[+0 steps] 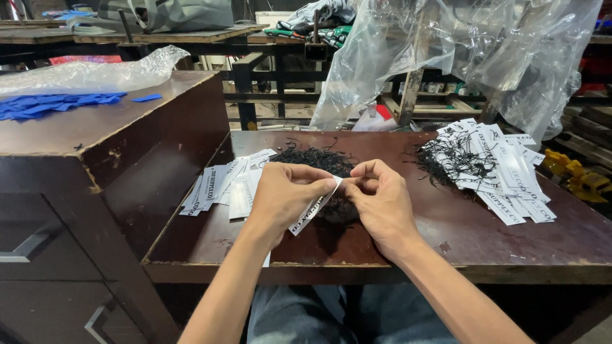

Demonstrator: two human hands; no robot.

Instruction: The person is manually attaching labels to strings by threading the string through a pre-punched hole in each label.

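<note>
My left hand (284, 194) pinches a narrow white paper tag (311, 213) above the brown table (484, 245). The tag slants down toward me. My right hand (380, 199) has its fingertips closed on the tag's upper end, touching the left hand's fingers. Just beyond both hands lies a heap of short black strings (317, 159). A loose spread of white tags (223, 185) lies left of my left hand. A pile of white tags with black strings attached (494, 169) lies to the right of my right hand.
A tall dark cabinet (95, 146) stands at the left with blue paper pieces (54, 105) and a clear plastic bag (95, 73) on top. Big clear plastic sheeting (459, 57) hangs behind the table. Yellow objects (577, 175) lie at far right.
</note>
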